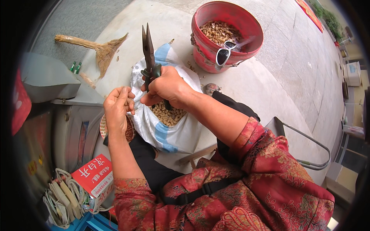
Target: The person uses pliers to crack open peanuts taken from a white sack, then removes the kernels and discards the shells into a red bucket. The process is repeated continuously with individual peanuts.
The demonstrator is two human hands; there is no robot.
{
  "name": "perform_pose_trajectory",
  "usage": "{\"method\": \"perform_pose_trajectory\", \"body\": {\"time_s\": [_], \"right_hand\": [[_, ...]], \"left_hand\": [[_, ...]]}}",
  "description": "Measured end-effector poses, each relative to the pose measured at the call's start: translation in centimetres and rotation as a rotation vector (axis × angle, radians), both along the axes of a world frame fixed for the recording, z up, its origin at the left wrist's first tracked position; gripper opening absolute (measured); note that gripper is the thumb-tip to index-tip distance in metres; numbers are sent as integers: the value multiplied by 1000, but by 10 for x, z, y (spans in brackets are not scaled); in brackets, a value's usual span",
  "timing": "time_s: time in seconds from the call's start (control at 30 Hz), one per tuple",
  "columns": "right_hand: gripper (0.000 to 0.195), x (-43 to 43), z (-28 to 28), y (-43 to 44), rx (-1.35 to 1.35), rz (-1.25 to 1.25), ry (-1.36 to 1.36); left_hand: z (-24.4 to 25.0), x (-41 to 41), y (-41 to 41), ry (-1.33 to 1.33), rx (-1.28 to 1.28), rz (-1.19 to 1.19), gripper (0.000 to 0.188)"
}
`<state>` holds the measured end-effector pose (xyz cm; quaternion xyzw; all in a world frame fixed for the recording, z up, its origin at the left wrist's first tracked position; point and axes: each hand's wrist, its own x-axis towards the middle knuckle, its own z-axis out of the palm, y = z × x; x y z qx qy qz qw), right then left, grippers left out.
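My right hand (167, 86) grips long-nose pliers (148, 52) by their dark handles, jaws pointing away from me and nearly together. Just to its left is my left hand (119, 105), fingers curled and thumb near the fingertips; whether it pinches something small cannot be seen. Under both hands stands a white and blue woven sack (185, 138), its mouth rolled back around unshelled peanuts (167, 115). Partly hidden behind my left wrist, a woven basket (103, 127) holds reddish shelled peanuts (129, 130).
A red bucket (199, 55) holds peanut shells (218, 31), with white-framed sunglasses (223, 55) at its rim. A straw hand broom (104, 53) lies upper left. Grey metal machinery (78, 115) stands left, above a red carton (95, 173) and rope (75, 186). A metal-framed item (309, 138) is at right.
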<state>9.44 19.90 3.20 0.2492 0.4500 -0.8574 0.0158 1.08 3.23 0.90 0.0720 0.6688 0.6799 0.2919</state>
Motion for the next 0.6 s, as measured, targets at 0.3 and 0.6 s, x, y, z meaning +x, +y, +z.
{"method": "perform_pose_trajectory", "body": {"time_s": [0.3, 0.6], "right_hand": [[14, 4, -6, 15, 322, 78, 14], [43, 22, 14, 56, 701, -95, 98]], "left_hand": [[-20, 1, 0, 174, -370, -90, 19], [-88, -7, 4, 593, -824, -408, 20]]}}
